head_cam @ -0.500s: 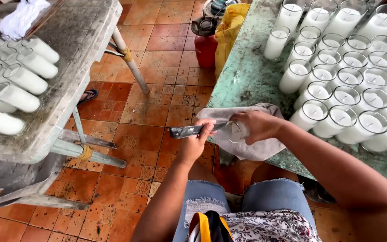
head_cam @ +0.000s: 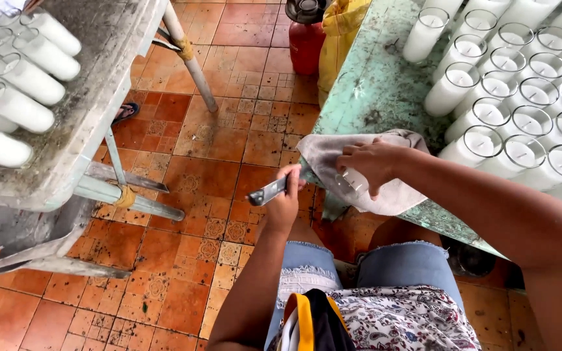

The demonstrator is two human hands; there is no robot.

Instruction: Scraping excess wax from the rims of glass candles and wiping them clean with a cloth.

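Glass candle jar (head_cam: 351,182), filled with white wax, lying tilted on a grey cloth (head_cam: 385,195) at the near edge of a worn green table (head_cam: 365,84). Gripped from above by the right hand (head_cam: 373,164), fingers curled round the jar and pressing it into the cloth. Just left of it, a metal knife (head_cam: 269,191), clasped in the fist of the left hand (head_cam: 285,198), dull end jutting out to the left, other end pointing toward the jar and hidden behind the fingers. Whether the tip touches the jar: cannot tell. Further right on the same table, rows of upright glass candles (head_cam: 521,97), packed rim to rim. Beyond the table's far end, a red gas cylinder (head_cam: 306,39) beside a yellow sack (head_cam: 339,32). Across the orange tiled floor (head_cam: 229,130), on the left, a grey table (head_cam: 86,130) carrying more candles lying on their sides (head_cam: 21,71). Below, denim shorts (head_cam: 359,273) and a patterned top.
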